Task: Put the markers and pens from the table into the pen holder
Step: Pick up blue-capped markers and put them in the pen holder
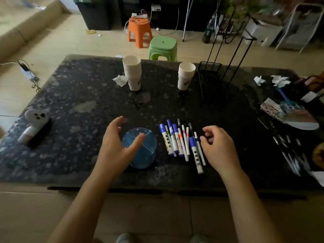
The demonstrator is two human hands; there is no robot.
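A row of white-barrelled markers and thin pens is seen lying flat on the dark speckled stone desk, between the two hands and just right of the translucent blue round pen holder, which is divided inside into compartments and appears empty. The long axes of the markers and pens run roughly parallel, from near edge to far edge, fanned slightly, with most caps pointing away from the person. The right hand is the nearer: it is held just beside the rightmost pen, fingers loosely curled, nothing gripped; actual touch cannot be confirmed. The left hand is spread wide over the holder's left rim, thumb across its opening, nothing held. Judged next step: a pick by the right hand, carried leftward to the holder. Count: about ten markers and pens, of which five carry blue or purple caps; overlap makes the count uncertain. One pen holder. Two stacks of white paper cups stand at the far side, well apart.
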